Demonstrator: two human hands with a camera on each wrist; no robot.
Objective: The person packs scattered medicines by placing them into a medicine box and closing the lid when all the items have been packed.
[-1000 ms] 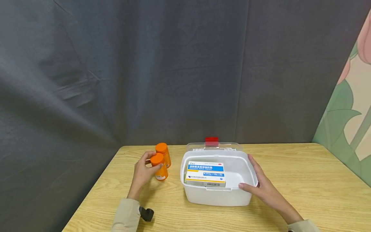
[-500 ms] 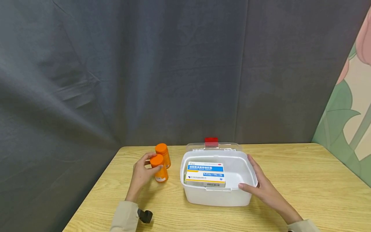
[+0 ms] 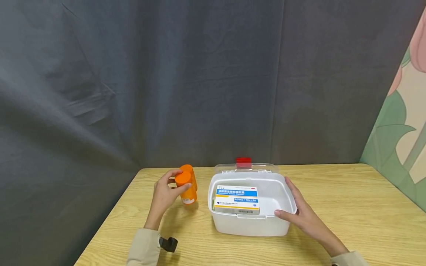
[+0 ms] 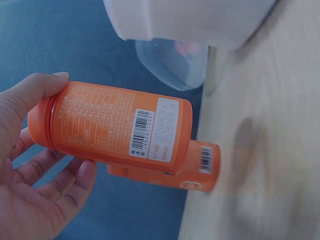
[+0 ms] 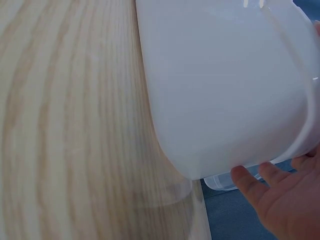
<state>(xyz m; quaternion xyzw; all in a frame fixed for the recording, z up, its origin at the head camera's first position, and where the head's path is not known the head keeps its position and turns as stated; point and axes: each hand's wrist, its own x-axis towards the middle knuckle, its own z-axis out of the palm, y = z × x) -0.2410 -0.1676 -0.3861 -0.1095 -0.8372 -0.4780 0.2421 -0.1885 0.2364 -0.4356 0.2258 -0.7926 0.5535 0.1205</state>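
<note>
My left hand (image 3: 165, 194) grips an orange pill bottle (image 3: 188, 193) by its cap end, thumb on one side and fingers on the other. In the left wrist view this bottle (image 4: 120, 127) hangs above the table, its barcode label facing the camera. Just behind it stands a second orange bottle (image 4: 200, 167), partly hidden. With thumb on the front rim and fingers along the right side, my right hand (image 3: 303, 214) holds a white plastic box (image 3: 251, 226). Inside the box's left part lies a blue-and-white medicine carton (image 3: 236, 201).
A clear lid (image 3: 261, 168) with a red latch (image 3: 243, 162) hangs open behind the box. Everything stands on a wooden table (image 3: 342, 199). Dark grey cloth (image 3: 209, 81) hangs along the table's back edge.
The held bottle has risen off the table, moving slightly up and right in front of the other bottle. My right hand and the box stay put.
</note>
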